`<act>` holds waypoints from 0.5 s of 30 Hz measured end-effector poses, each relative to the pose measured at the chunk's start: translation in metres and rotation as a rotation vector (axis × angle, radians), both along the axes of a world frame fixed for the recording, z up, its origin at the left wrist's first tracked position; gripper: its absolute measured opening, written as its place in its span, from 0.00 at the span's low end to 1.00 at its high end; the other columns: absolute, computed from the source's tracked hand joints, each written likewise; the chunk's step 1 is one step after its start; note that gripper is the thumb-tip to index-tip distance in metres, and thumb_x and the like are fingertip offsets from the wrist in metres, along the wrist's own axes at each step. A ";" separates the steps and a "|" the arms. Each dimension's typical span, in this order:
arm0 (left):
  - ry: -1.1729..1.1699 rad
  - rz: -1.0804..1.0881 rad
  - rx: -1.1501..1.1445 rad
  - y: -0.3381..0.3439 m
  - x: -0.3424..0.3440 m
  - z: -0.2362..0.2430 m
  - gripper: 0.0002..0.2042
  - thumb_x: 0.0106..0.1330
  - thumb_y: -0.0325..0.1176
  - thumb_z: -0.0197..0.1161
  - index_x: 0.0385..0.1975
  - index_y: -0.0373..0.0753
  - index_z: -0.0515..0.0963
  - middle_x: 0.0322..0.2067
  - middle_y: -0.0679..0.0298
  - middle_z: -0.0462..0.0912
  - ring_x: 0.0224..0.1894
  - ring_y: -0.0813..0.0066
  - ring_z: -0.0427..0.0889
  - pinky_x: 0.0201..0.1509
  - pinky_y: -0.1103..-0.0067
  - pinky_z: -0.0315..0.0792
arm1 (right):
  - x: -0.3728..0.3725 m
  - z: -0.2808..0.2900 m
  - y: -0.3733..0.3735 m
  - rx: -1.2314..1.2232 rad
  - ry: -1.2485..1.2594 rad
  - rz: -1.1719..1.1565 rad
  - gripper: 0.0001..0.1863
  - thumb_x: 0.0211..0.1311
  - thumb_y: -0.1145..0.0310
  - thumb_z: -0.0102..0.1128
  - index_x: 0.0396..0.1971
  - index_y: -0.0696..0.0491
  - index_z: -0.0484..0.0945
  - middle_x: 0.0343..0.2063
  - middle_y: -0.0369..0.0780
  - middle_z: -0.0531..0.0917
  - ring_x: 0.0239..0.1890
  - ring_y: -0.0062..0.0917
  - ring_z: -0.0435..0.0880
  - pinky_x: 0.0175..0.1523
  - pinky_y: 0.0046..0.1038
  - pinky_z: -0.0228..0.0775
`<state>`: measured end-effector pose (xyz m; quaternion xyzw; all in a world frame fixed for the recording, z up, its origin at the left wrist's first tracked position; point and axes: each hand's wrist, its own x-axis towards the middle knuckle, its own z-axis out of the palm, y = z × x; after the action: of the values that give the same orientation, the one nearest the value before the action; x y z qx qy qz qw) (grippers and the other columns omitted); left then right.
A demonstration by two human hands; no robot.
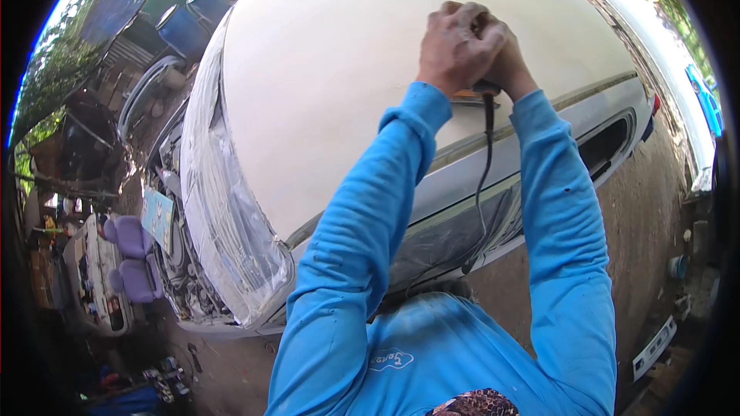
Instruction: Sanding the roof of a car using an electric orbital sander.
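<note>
Both of my hands are closed over a corded power sander (pixel 486 88), mostly hidden beneath them; only its dark and orange end and part of its flat base show. My left hand (pixel 451 48) lies across the top with bent fingers. Tucked close against it is my right hand (pixel 509 64), its fingers partly covered. The sander rests on the pale, cream-white roof (pixel 331 69) of a car, near the roof's closest side edge. A black cord (pixel 489 146) hangs from the tool down the car's side between my forearms.
Clear plastic sheeting (pixel 231 223) and tape cover the windshield. The engine bay (pixel 179 262) is open at left, near purple seats (pixel 137 254). Blue barrels (pixel 183 29) stand at far left. A side window opening (pixel 605 146) lies right of my arm. Bare dirt ground (pixel 586 219) borders the car.
</note>
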<state>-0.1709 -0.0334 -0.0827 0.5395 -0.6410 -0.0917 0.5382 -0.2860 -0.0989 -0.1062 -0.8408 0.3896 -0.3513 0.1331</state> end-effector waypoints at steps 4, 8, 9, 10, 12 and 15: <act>0.043 0.022 -0.019 0.013 0.003 -0.001 0.23 0.59 0.46 0.64 0.46 0.34 0.84 0.45 0.46 0.84 0.49 0.49 0.83 0.56 0.64 0.77 | -0.002 -0.004 0.010 -0.140 0.071 0.055 0.25 0.52 0.60 0.75 0.47 0.57 0.79 0.45 0.46 0.85 0.48 0.39 0.86 0.51 0.35 0.79; 0.050 0.047 -0.020 0.043 0.034 -0.005 0.23 0.60 0.46 0.65 0.47 0.34 0.84 0.45 0.46 0.84 0.50 0.50 0.82 0.57 0.63 0.77 | 0.039 -0.002 0.033 -0.046 0.000 0.108 0.24 0.48 0.56 0.74 0.44 0.50 0.82 0.42 0.42 0.88 0.48 0.40 0.86 0.51 0.38 0.79; 0.041 0.084 -0.033 0.052 0.046 -0.006 0.22 0.61 0.46 0.65 0.47 0.34 0.84 0.46 0.47 0.84 0.50 0.50 0.82 0.56 0.64 0.77 | 0.053 0.000 0.042 -0.039 -0.016 0.147 0.23 0.48 0.56 0.73 0.44 0.50 0.82 0.42 0.42 0.88 0.48 0.40 0.86 0.52 0.38 0.79; 0.033 0.119 -0.045 0.062 0.058 -0.008 0.21 0.62 0.45 0.66 0.47 0.34 0.84 0.47 0.48 0.83 0.49 0.51 0.82 0.56 0.64 0.77 | 0.068 0.002 0.053 -0.023 0.007 0.133 0.22 0.49 0.57 0.73 0.43 0.49 0.82 0.43 0.42 0.87 0.49 0.40 0.86 0.53 0.38 0.78; -0.036 0.160 -0.121 0.087 0.086 -0.013 0.18 0.64 0.42 0.66 0.47 0.34 0.83 0.48 0.50 0.83 0.49 0.53 0.81 0.55 0.66 0.77 | 0.097 0.004 0.079 -0.097 -0.065 0.209 0.20 0.49 0.55 0.72 0.41 0.48 0.83 0.45 0.42 0.87 0.51 0.40 0.85 0.55 0.38 0.78; -0.045 0.244 -0.117 0.120 0.127 -0.017 0.16 0.66 0.39 0.65 0.48 0.35 0.82 0.49 0.51 0.82 0.51 0.54 0.81 0.57 0.67 0.76 | 0.146 0.009 0.113 -0.007 0.005 0.262 0.19 0.48 0.56 0.72 0.40 0.47 0.83 0.44 0.43 0.87 0.49 0.40 0.86 0.54 0.38 0.79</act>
<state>-0.0436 0.0868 -0.1001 0.5833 -0.5867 0.0241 0.5612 -0.1405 0.0141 -0.0973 -0.8857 0.2758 -0.3303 0.1740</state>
